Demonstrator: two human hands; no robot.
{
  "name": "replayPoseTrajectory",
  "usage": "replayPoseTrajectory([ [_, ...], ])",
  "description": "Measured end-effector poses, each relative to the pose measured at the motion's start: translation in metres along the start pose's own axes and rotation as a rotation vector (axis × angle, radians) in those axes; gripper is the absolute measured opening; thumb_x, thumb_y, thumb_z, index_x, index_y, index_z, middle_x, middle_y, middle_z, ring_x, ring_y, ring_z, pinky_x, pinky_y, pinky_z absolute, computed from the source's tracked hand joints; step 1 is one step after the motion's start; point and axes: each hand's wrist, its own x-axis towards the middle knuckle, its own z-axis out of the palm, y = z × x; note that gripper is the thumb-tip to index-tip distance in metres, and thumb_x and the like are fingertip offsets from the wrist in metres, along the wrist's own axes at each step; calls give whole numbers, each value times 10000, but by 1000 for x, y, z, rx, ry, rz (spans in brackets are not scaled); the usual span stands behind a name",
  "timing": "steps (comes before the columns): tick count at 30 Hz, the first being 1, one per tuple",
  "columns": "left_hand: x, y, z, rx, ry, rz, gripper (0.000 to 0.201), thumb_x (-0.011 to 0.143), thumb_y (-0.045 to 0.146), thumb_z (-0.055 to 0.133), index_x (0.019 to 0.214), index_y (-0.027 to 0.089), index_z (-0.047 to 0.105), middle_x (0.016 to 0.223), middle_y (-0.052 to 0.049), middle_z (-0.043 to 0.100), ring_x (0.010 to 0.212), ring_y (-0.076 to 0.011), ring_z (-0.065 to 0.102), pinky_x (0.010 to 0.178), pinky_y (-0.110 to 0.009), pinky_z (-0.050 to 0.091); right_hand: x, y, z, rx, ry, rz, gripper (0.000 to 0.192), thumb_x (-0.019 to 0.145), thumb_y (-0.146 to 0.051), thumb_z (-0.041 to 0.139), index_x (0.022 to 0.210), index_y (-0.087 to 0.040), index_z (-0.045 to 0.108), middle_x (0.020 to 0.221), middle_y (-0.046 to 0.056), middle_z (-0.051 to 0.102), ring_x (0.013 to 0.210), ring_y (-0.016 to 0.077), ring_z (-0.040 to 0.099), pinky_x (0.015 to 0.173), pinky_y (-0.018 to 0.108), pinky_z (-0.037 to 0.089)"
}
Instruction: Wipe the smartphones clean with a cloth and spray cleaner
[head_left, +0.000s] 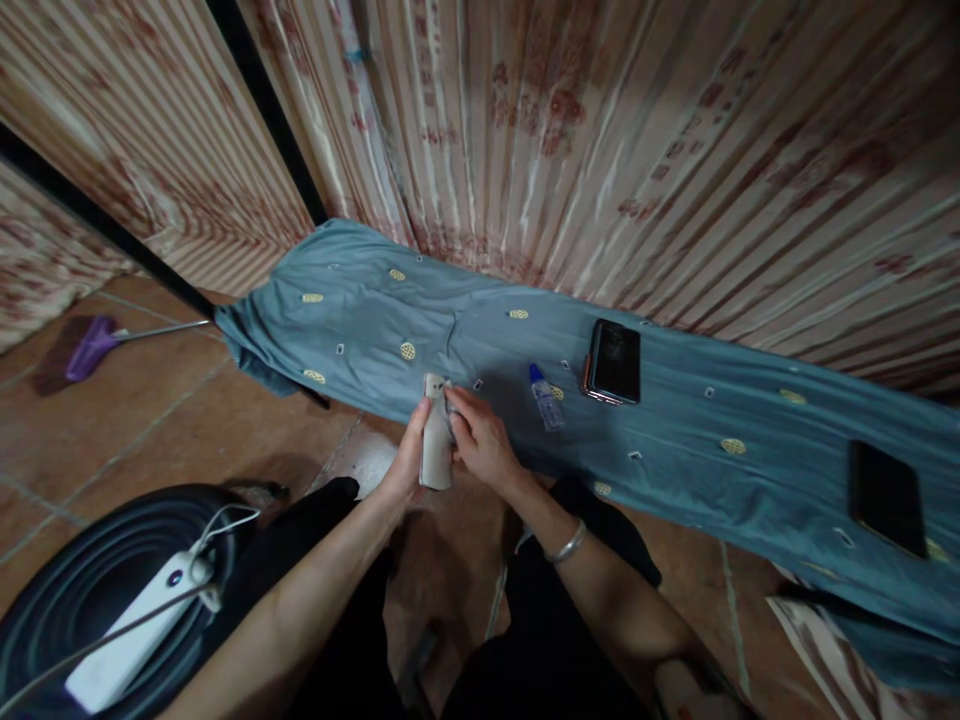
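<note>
My left hand (405, 465) grips a slim pale phone-shaped object (435, 440), held upright over the near edge of a table draped in blue-grey embroidered cloth (675, 400). The fingers of my right hand (480, 440) pinch at the object's top right corner; whatever small piece they touch there is too small to make out. A small clear bottle with a blue cap (545, 397) lies on the cloth just right of my hands. Further right lies a dark phone in a copper-edged case (613, 362).
Another black phone (886, 498) lies on the cloth at far right. A striped curtain (600, 130) hangs behind the table. At lower left a white power bank with a cable (135, 625) rests on a black round stool (67, 590). A purple broom (94, 345) lies on the tiled floor.
</note>
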Motion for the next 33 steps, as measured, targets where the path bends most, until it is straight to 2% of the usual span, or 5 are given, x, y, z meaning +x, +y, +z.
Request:
replayPoseTrajectory([
  [11,-4,-10,7,16,-10,62,519,1052,389,291,1399,131,578,1130,-101,769,1180,-192,675,1080,-279,482,-2,-29,-8,-40,-8,-190,521,1003,-190,275,1494,-150,447,1493,138,535,1414,216,457,1188,449,391],
  [17,-10,-11,13,-24,-59,30,478,1045,328,323,1376,124,600,1114,-97,774,1170,-212,680,1006,-259,526,9,-16,-7,-64,3,-108,540,969,-168,309,1489,-149,452,1487,136,538,1402,213,469,1205,451,370],
  [21,-7,-9,7,-34,-66,56,467,1024,386,386,1350,147,621,1061,-98,784,1068,-237,724,934,-297,570,11,-6,-2,-41,-4,-5,537,952,-150,345,1471,-168,480,1468,136,559,1365,238,505,1184,489,396],
  [25,-3,-7,2,-17,-39,42,469,1003,423,418,1303,144,646,958,-101,791,943,-257,754,839,-340,606,13,-3,-2,10,7,63,514,953,-156,372,1440,-206,524,1434,104,599,1330,212,547,1165,437,425],
  [33,-6,6,6,-56,38,159,463,1025,366,367,1286,107,650,991,-103,788,997,-232,739,900,-295,581,5,-20,-2,-18,-33,-8,478,974,-184,345,1396,-149,567,1412,149,609,1295,240,576,1146,453,448],
])
